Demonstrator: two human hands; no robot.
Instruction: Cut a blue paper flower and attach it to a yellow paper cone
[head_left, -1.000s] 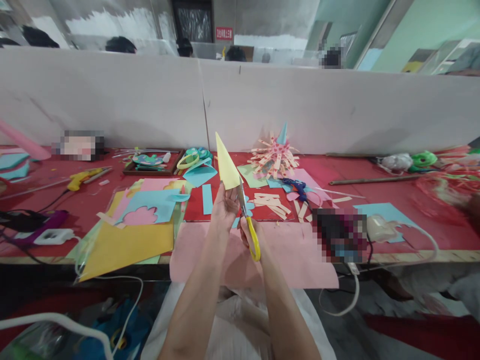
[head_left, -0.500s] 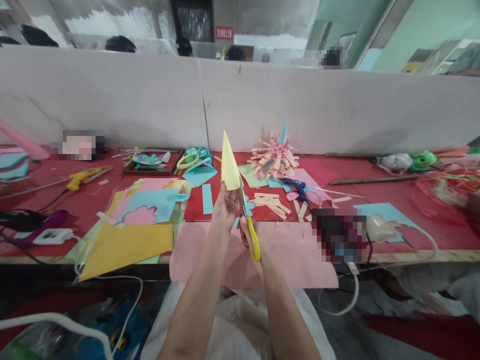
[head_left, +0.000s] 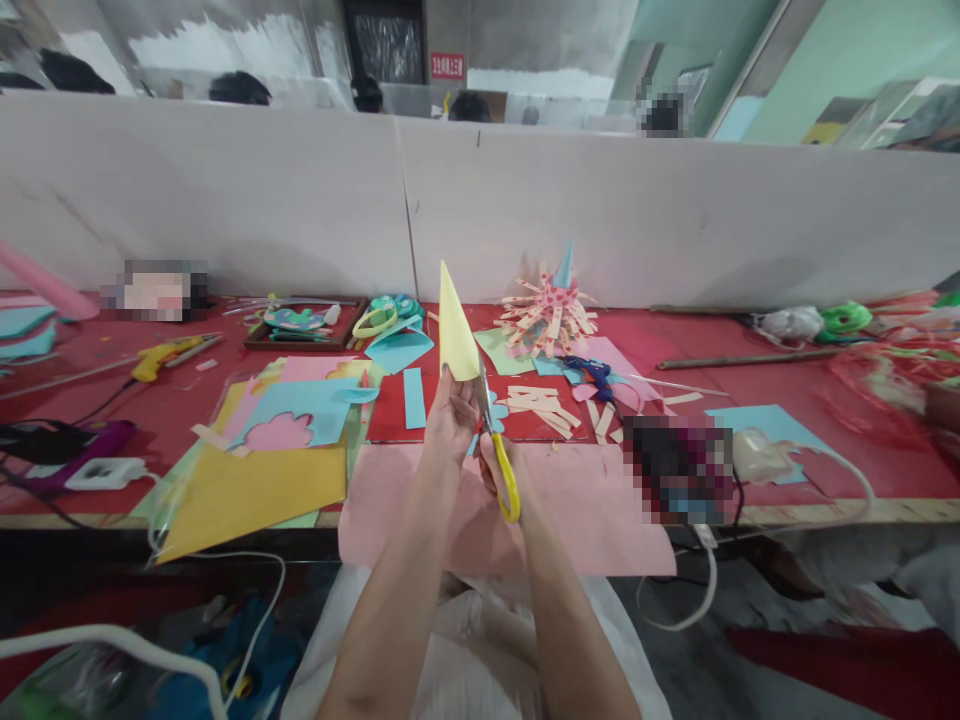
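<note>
My left hand [head_left: 454,412] grips the bottom of a pale yellow paper cone [head_left: 456,330], whose tip points up. In my right hand [head_left: 495,465] are scissors with yellow handles [head_left: 508,485]; their blades reach up to the cone's lower right edge. Under my hands lie a red sheet [head_left: 390,410] and a pink sheet [head_left: 592,500]. A blue paper strip [head_left: 414,398] is left of my left hand, and several cream strips [head_left: 544,405] are to the right of the scissors.
Behind stands a pink fringed paper piece with a blue cone [head_left: 555,305]. A blue glue gun [head_left: 589,375] lies at the right, a yellow one [head_left: 161,358] at the left. Coloured sheets [head_left: 262,490], a tray [head_left: 300,345] and a stick [head_left: 746,358] are also on the table.
The yellow cone has tilted slightly, its tip moving a little left. Both hands keep their hold. At the far right edge, a person's hand has come partly into view.
</note>
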